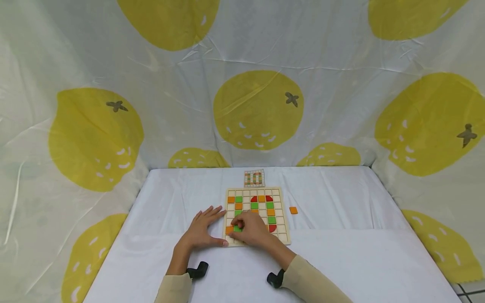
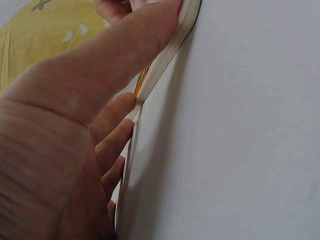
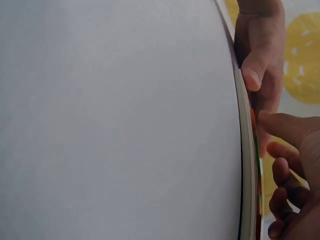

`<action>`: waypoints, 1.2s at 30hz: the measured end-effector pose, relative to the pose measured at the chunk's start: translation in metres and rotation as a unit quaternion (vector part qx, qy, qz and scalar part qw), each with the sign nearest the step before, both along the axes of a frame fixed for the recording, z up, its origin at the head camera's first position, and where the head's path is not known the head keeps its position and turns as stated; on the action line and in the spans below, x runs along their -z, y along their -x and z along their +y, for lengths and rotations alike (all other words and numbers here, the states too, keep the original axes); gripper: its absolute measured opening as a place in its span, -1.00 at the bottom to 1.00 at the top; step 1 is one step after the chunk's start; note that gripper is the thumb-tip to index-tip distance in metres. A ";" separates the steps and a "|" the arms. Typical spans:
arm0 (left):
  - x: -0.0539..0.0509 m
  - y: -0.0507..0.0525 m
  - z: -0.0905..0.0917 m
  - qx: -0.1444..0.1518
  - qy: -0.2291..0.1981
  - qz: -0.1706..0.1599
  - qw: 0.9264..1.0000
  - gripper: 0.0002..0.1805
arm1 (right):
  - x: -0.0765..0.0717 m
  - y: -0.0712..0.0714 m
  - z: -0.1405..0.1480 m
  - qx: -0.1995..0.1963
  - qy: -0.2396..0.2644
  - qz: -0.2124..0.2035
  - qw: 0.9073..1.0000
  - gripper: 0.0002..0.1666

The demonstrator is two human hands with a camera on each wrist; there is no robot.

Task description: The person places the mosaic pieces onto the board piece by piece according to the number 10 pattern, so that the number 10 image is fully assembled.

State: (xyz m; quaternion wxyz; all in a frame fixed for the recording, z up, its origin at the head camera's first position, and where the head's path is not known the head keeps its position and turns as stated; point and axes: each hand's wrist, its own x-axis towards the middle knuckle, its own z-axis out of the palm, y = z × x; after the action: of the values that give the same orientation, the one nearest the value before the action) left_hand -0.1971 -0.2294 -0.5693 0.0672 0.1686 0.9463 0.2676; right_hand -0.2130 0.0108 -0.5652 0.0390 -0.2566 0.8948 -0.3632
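A pale square grid board (image 1: 282, 235) lies on the white cloth, with orange, green and red tiles in some squares. My left hand (image 1: 202, 229) rests along its left edge, fingers spread and thumb at the near left corner. My right hand (image 1: 254, 229) is over the lower left of the board, fingers curled. Its thumb (image 3: 285, 126) touches an orange tile (image 1: 229, 230) that sits slightly askew beside a green tile (image 1: 237, 229). Whether the fingers pinch that tile is unclear. The right hand hides several squares.
A small pattern card (image 1: 254, 178) lies behind the board. One loose orange tile (image 1: 293, 210) is on the cloth right of the board. The white-clothed table (image 1: 360, 252) meets a lemon-print curtain (image 1: 257, 109) at the back and sides.
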 end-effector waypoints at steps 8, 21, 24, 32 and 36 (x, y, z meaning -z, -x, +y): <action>0.000 0.000 0.000 -0.004 0.005 -0.006 1.000 0.20 | -0.017 0.002 0.029 0.016 0.044 -0.028 0.999 -0.72; 0.001 0.000 0.002 -0.012 0.005 -0.008 1.000 0.20 | -0.013 0.025 0.109 0.069 0.042 -0.032 0.996 -0.57; 0.001 0.000 0.002 -0.013 0.006 -0.009 1.000 0.20 | -0.012 0.027 0.128 0.083 0.033 -0.029 0.996 -0.55; -0.001 -0.001 0.002 -0.012 0.005 -0.010 1.000 0.20 | -0.006 0.032 0.175 0.099 0.012 -0.017 0.995 -0.42; -0.002 -0.001 0.003 -0.013 0.006 -0.011 1.000 0.20 | -0.005 0.032 0.191 0.103 0.000 -0.006 0.995 -0.45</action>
State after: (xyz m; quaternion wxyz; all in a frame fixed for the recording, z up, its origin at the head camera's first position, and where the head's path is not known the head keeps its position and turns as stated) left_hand -0.1960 -0.2267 -0.5678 0.0751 0.1531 0.9491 0.2648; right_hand -0.2455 0.2023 -0.5599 0.0068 -0.1609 0.9161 -0.3671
